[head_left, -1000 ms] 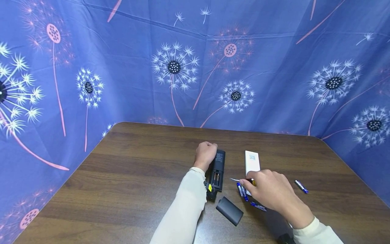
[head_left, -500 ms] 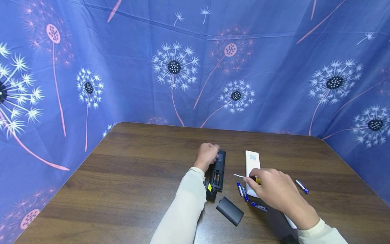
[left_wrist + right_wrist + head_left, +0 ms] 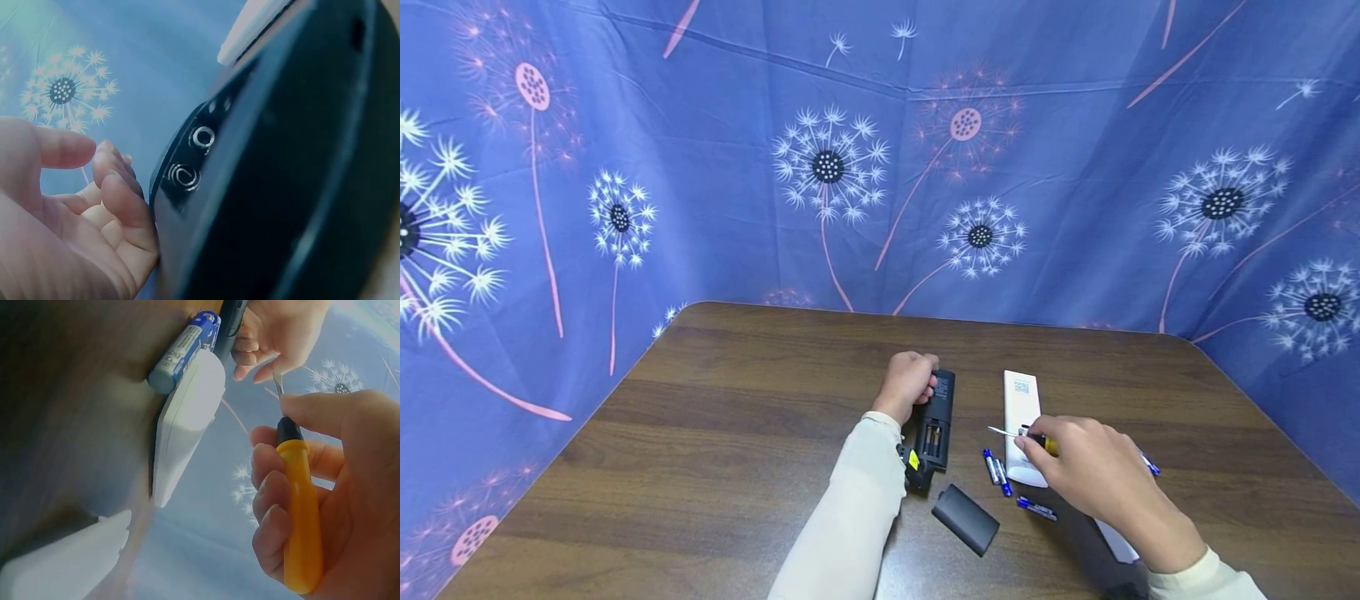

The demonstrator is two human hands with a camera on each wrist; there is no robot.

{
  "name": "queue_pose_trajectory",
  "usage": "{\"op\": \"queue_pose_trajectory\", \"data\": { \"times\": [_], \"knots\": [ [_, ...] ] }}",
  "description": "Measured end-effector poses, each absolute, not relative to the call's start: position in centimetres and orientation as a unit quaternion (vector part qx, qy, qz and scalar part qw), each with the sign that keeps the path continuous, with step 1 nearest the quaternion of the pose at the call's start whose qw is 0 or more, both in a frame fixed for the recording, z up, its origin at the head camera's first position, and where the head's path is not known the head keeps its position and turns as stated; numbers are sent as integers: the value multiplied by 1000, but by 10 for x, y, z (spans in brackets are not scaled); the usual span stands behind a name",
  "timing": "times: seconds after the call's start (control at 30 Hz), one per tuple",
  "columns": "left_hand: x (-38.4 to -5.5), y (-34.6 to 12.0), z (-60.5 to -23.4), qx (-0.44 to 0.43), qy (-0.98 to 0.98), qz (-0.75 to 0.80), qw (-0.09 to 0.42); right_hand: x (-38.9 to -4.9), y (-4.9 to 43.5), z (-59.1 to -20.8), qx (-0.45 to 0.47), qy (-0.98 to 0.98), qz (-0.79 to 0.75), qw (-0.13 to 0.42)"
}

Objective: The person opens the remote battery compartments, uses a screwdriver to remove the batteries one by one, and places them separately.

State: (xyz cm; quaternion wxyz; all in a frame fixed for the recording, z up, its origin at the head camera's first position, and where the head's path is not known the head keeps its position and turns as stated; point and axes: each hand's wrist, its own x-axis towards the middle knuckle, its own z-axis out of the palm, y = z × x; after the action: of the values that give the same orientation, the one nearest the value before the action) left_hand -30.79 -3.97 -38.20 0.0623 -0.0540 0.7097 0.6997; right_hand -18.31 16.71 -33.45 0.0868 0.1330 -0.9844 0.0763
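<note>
A black remote control point(image 3: 942, 400) lies back up with its battery compartment uncovered. Spring contacts show inside the compartment in the left wrist view. My left hand point(image 3: 906, 385) rests at the remote's upper left side, its fingers point(image 3: 125, 200) loosely bent and holding nothing. In my right hand point(image 3: 1090, 467) is a screwdriver point(image 3: 301, 519) with a yellow handle, black collar and thin metal shaft. My fingers wrap its handle and the thumb lies along the shaft, which points left over a white remote control point(image 3: 1021, 400). A black battery cover point(image 3: 966, 518) sits in front of the black remote.
Two blue-and-white batteries point(image 3: 997, 472) lie side by side left of the white remote. Another battery point(image 3: 1037, 508) lies nearer me, and one more battery point(image 3: 1152, 465) is partly behind my right hand. A white cover point(image 3: 1117, 540) shows under my right wrist.
My right hand has moved to the right with the screwdriver, its tip now farther from the black remote. The left hand's fingers have shifted inward over the remote's edge.
</note>
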Motion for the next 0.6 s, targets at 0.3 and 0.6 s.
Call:
{"op": "queue_pose_trajectory", "data": {
  "times": [0.3, 0.6],
  "knots": [
    [-309, -38, -383, -62, 705, 704, 64, -179, 177, -335, 123, -985, 74, 94],
    [-309, -39, -385, -59, 707, 702, 67, -174, 190, -334, 103, -989, 72, 77]
  ]
}}
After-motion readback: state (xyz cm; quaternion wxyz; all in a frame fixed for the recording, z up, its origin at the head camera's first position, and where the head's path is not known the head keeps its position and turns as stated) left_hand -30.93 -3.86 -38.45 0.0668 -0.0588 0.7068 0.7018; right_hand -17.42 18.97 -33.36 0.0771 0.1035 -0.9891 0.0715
